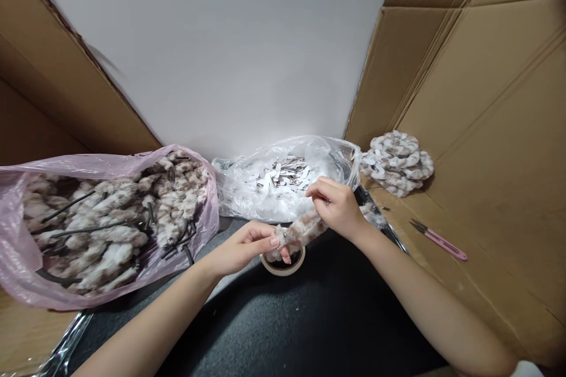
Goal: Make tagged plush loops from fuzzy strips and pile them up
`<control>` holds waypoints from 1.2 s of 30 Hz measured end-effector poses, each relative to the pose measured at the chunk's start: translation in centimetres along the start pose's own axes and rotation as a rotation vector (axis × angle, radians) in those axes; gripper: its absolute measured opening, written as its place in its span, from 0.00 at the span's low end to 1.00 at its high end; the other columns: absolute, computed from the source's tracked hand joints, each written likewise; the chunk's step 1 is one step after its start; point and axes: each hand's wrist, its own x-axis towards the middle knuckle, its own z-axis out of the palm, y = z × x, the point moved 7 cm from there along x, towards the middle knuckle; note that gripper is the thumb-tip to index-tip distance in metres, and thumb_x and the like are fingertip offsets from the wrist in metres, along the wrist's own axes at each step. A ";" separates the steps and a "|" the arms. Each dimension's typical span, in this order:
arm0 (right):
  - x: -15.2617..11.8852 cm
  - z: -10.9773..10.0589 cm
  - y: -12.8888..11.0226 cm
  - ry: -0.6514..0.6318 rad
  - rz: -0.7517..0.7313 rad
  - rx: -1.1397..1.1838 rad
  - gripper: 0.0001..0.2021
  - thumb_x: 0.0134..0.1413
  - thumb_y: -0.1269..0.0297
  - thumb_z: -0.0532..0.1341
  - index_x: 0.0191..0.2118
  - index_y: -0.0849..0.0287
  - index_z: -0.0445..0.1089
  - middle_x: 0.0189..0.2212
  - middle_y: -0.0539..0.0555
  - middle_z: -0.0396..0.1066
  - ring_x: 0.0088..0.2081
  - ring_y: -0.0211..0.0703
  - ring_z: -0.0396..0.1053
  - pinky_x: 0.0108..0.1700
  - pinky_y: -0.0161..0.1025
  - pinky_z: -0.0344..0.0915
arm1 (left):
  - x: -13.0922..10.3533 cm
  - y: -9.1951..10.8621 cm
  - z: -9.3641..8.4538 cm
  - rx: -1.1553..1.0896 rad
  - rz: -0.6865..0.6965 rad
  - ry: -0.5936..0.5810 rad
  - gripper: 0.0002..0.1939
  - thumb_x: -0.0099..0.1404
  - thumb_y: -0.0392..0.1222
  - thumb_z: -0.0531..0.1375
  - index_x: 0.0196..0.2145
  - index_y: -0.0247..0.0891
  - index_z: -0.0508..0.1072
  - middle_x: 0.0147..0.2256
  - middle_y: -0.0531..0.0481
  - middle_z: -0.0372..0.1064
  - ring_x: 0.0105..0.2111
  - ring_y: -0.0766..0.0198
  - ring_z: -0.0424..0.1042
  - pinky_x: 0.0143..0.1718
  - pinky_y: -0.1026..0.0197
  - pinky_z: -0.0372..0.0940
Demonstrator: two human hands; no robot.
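Note:
A fluffy white-and-brown strip (309,227) stretches between my two hands above the dark table. My left hand (254,244) pinches its left end between thumb and fingers. On the strip's right part, my right hand (336,206) has its fingers closed; the strip passes under it and shows again beyond the wrist. A small round pot with a pale rim (284,273) stands below my left fingertips, its inside dark and partly hidden by the strip and fingers.
A pink bag (212,206) of fluffy strips and dark cords lies left. Behind my hands, a clear bag (239,200) holds white tags. At right are a bundle of fluffy pieces (400,162) and pink-handled snips (444,242). Cardboard walls (499,129) flank the table (265,330).

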 end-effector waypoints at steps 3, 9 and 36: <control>0.1 -0.2 0.1 0.021 0.024 -0.004 0.13 0.47 0.82 0.51 0.28 0.57 0.66 0.25 0.49 0.66 0.26 0.38 0.63 0.30 0.35 0.57 | 0.1 -0.1 -0.1 -0.019 0.017 0.021 0.18 0.65 0.52 0.60 0.31 0.34 0.79 0.30 0.46 0.75 0.31 0.64 0.71 0.36 0.63 0.63; 0.4 0.4 -1.1 -0.151 0.113 0.094 0.04 0.54 0.74 0.60 0.33 0.59 0.70 0.31 0.51 0.69 0.33 0.39 0.67 0.35 0.35 0.62 | 0.2 -0.3 -0.6 0.039 0.023 0.096 0.19 0.67 0.50 0.58 0.29 0.33 0.80 0.30 0.45 0.75 0.33 0.63 0.71 0.38 0.63 0.62; -0.8 3.0 -1.9 -0.552 0.136 0.099 0.06 0.60 0.70 0.59 0.31 0.61 0.69 0.30 0.52 0.70 0.35 0.40 0.67 0.40 0.37 0.62 | 0.8 -2.2 0.8 -0.071 -0.105 -0.019 0.17 0.66 0.50 0.57 0.29 0.33 0.72 0.27 0.52 0.62 0.29 0.66 0.58 0.36 0.63 0.55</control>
